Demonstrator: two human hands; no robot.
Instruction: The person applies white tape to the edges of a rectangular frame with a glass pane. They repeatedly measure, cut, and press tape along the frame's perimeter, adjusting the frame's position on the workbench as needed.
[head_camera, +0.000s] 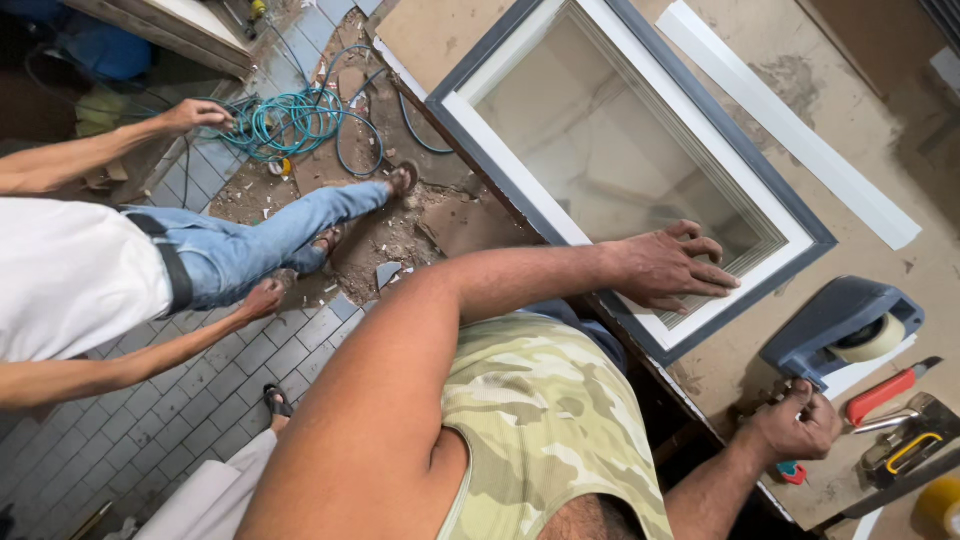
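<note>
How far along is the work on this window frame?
Done: the white and grey window frame lies assembled, glass in, on the workbench. In hand: the left hand presses flat on its rail; the right hand closes on a small object beside the blue tape dispenser. Left: a white strip lies loose, apparently unfitted.

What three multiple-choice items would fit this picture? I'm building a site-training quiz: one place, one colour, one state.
1. Where does the left hand rest?
A. on the rectangular white-and-grey framed glass window panel
B. on the tiled floor
C. on a ladder

2. What colour is the coiled rubber hose?
A. red
B. teal
C. yellow

3. How is the left hand set?
A. palm down, flat
B. fisted round a hammer
C. raised in the air

Answers: 1 A, the palm lies on the panel's lower corner; 2 B, the loops on the floor are teal; 3 A, the fingers lie flat on the frame.
</note>
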